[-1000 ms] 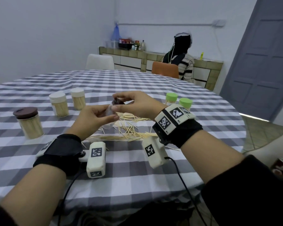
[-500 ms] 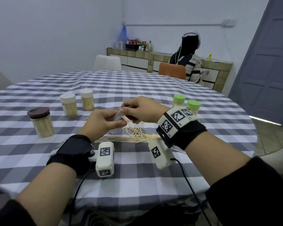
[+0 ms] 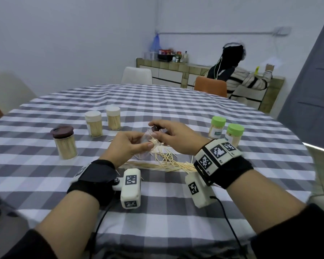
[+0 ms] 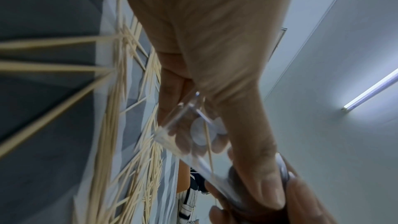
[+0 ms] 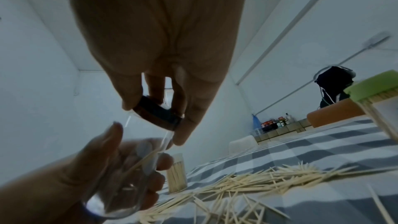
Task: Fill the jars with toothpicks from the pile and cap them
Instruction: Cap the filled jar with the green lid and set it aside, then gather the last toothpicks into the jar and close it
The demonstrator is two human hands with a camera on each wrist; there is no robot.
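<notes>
Your left hand (image 3: pixel 128 146) grips the near-empty clear jar (image 5: pixel 120 173), tilted above the pile (image 3: pixel 166 163). Your right hand (image 3: pixel 173 136) pinches its brown cap (image 5: pixel 158 116) at the mouth. Step, by my judgement: uncapping. Next: lift the cap clear, then load toothpicks.

Dim bluish light from a ceiling tube lamp (image 4: pixel 372 89); wrist views blurred, edges warped.

I see bare table (image 3: pixel 157 208) along the near edge; toothpicks (image 3: pixel 168 163) litter the middle, capped jars (image 3: pixel 65 143) flank it toward both side edges.
</notes>
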